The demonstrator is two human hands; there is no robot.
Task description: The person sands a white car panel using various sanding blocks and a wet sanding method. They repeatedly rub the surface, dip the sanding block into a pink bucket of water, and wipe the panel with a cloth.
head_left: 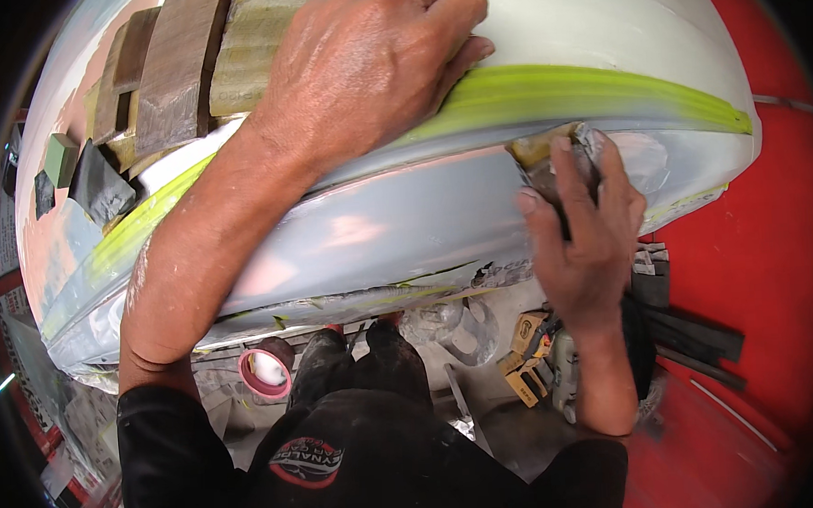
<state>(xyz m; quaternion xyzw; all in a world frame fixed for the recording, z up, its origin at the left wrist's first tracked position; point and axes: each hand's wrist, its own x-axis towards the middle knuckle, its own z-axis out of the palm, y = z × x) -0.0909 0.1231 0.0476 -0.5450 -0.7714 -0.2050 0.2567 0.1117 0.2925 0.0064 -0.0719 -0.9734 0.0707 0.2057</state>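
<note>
My right hand [584, 217] presses a folded piece of sandpaper [539, 150], yellowish-brown with dark edges, against a curved car body panel [386, 209]. Its fingers lie over the paper, and the thumb is at the near side. My left hand [369, 67] leans on the upper part of the panel with fingers curled in; its palm side is hidden. Grey primer, pinkish patches and a yellow-green band [527, 91] cover the panel, with white above.
Several sanding blocks and sandpaper-covered pieces [172, 73] rest on the panel's upper left, beside a small green block [60, 160] and a dark paper scrap [99, 184]. Below, on the floor, are a pink-rimmed tub [266, 374], yellow boxes [527, 358] and dark strips [691, 336].
</note>
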